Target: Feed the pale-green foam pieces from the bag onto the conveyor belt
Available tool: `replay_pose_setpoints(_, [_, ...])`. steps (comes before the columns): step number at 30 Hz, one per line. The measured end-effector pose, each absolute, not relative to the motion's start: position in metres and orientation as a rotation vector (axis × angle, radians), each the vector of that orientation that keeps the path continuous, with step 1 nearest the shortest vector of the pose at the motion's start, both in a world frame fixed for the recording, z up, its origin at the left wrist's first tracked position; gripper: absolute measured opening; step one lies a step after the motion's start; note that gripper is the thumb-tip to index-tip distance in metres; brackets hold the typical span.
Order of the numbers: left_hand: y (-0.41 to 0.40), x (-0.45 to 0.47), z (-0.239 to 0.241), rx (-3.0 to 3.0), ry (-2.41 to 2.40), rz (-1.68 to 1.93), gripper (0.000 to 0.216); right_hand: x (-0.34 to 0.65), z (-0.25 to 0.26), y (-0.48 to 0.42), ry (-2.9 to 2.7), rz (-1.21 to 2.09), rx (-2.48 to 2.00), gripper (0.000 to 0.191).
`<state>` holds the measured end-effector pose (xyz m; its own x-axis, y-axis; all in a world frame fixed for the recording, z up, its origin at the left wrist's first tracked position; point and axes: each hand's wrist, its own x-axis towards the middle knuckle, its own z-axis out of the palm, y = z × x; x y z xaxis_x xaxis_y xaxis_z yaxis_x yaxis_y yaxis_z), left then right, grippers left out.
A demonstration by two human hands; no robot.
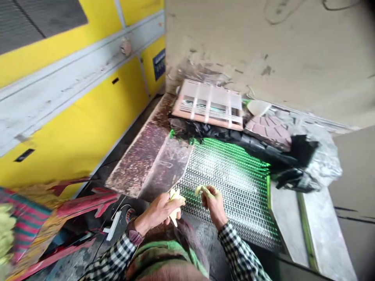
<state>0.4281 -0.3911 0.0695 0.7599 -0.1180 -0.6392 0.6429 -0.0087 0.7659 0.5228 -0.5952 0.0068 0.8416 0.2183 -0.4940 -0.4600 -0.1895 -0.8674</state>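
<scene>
My left hand [166,208] is closed around a bunch of pale yellow pieces [175,197], thin and petal-like; their kind is too small to make out. To its right, my right hand [213,201] pinches a single pale yellow piece [200,189] between thumb and fingers. Both hands are above the near end of a shiny metal mesh belt [225,183], lit green toward its far end. The two hands are a short way apart.
A worn metal plate [137,160] flanks the belt on the left, a grey side panel [287,218] on the right. Black plastic [252,142] and a slatted panel [209,103] lie across the far end. More pale yellow pieces [6,230] are heaped by a striped cloth [27,222].
</scene>
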Motion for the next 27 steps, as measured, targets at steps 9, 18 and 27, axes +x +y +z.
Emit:
replay_pose_setpoints(9, [-0.469, 0.474, 0.055, 1.689, 0.215, -0.887, 0.041, 0.550, 0.038, -0.666, -0.279, 0.644, -1.965, 0.038])
replay_pose_setpoints(18, [-0.466, 0.487, 0.049, 1.694, 0.256, -0.790, 0.042, 0.537, 0.016, -0.638, 0.169, 0.651, -1.577, 0.038])
replay_pose_setpoints(27, [-0.424, 0.488, 0.036, 1.587, 0.251, -0.866, 0.048, 0.522, -0.021, -0.655, -0.575, -0.003, -2.530, 0.023])
